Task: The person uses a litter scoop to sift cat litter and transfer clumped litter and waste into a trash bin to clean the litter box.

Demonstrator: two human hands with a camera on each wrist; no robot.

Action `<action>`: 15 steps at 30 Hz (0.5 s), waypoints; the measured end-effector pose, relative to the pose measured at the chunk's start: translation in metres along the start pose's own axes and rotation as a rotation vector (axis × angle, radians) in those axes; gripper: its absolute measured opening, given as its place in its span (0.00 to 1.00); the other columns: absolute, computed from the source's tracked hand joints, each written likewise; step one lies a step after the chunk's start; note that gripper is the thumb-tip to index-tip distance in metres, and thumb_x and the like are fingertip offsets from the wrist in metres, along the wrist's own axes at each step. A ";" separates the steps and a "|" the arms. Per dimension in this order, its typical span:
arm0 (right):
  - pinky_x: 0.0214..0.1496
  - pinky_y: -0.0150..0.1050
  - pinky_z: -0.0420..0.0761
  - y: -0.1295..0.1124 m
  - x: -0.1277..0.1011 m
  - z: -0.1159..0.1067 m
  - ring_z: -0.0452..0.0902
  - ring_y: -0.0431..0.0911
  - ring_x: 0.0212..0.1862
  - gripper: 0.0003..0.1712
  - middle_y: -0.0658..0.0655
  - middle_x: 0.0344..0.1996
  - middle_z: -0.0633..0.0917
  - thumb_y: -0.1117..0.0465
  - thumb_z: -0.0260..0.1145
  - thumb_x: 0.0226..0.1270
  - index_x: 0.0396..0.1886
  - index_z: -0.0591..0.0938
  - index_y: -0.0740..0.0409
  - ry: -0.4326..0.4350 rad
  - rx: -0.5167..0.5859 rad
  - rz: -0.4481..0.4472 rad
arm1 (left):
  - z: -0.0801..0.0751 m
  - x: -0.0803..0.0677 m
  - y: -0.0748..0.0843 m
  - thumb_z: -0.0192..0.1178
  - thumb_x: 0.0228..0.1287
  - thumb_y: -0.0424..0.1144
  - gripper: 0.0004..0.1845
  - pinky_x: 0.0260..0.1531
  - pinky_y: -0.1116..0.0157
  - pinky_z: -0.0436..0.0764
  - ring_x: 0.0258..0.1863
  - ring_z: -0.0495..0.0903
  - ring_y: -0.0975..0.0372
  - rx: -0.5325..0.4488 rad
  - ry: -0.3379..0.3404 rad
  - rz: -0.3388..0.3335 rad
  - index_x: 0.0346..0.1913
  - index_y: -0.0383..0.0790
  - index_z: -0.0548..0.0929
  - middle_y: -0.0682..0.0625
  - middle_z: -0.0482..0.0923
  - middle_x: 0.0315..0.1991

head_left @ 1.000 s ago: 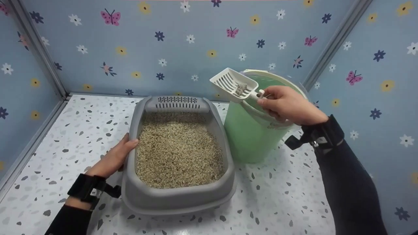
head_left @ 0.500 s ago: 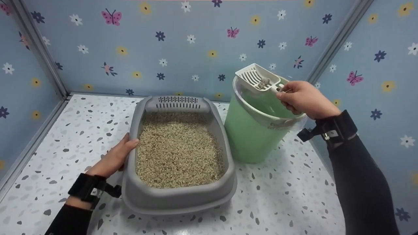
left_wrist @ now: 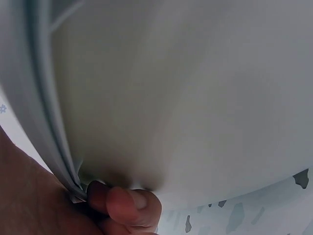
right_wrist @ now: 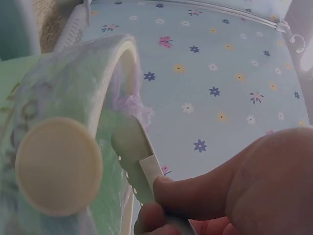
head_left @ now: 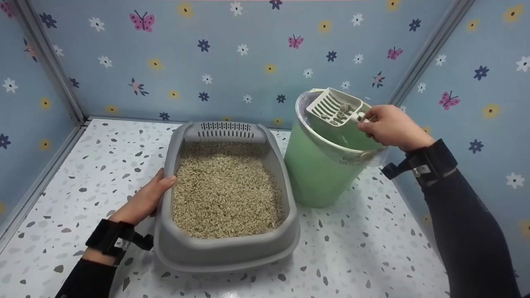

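In the head view, a grey litter box (head_left: 227,253) filled with tan pellet litter (head_left: 227,190) sits on the table. My left hand (head_left: 143,198) grips its left rim, thumb on top; the left wrist view shows fingers (left_wrist: 134,205) curled beneath the rim. To the right of the box stands a green trash bin (head_left: 314,174) with a clear liner over its edge. Above its mouth, my right hand (head_left: 391,126) holds a white slotted litter scoop (head_left: 331,103) by the handle. The scoop tilts into the opening, with several greyish clumps (head_left: 343,111) near its handle end.
Patterned blue panels (head_left: 232,66) close off the back and both sides. The bin stands against the litter box's right side. A speckled white tabletop (head_left: 356,248) lies under both. In the right wrist view, a round cream knob (right_wrist: 58,166) sits on the bin's rim.
My right hand has carried the scoop rightward from the bin's left edge to over its mouth, then tilted and lowered it. The clumps have spread out in the scoop. The left hand stays put.
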State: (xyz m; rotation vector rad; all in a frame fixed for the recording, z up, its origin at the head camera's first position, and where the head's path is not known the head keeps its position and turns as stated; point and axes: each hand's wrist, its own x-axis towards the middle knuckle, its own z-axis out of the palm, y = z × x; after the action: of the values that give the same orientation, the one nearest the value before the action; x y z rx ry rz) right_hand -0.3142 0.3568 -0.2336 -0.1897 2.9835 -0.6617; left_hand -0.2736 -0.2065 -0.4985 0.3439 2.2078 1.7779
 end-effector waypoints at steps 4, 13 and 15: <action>0.32 0.38 0.81 0.002 -0.001 0.003 0.83 0.47 0.33 0.17 0.59 0.37 0.90 0.57 0.70 0.81 0.56 0.87 0.68 0.031 -0.055 -0.025 | 0.000 0.000 0.000 0.43 0.89 0.63 0.43 0.45 0.45 0.90 0.58 0.84 0.36 -0.006 -0.006 0.005 0.93 0.59 0.36 0.22 0.68 0.71; 0.34 0.45 0.82 0.005 -0.001 0.010 0.85 0.55 0.36 0.15 0.68 0.43 0.91 0.63 0.74 0.74 0.53 0.90 0.68 0.147 -0.182 -0.052 | -0.003 0.000 0.000 0.42 0.88 0.66 0.44 0.45 0.45 0.89 0.58 0.83 0.36 0.024 0.007 -0.022 0.93 0.61 0.34 0.23 0.66 0.73; 0.36 0.50 0.82 0.004 -0.002 0.012 0.85 0.58 0.38 0.12 0.68 0.44 0.92 0.65 0.74 0.72 0.51 0.91 0.66 0.182 -0.214 -0.077 | -0.003 0.000 0.000 0.42 0.88 0.66 0.43 0.45 0.44 0.90 0.58 0.83 0.36 0.019 0.006 -0.022 0.93 0.62 0.35 0.23 0.66 0.74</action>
State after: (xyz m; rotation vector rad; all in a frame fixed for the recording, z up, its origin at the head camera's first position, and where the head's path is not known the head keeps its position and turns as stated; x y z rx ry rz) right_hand -0.3112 0.3562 -0.2459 -0.2725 3.2348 -0.3824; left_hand -0.2744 -0.2095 -0.4983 0.3183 2.2254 1.7499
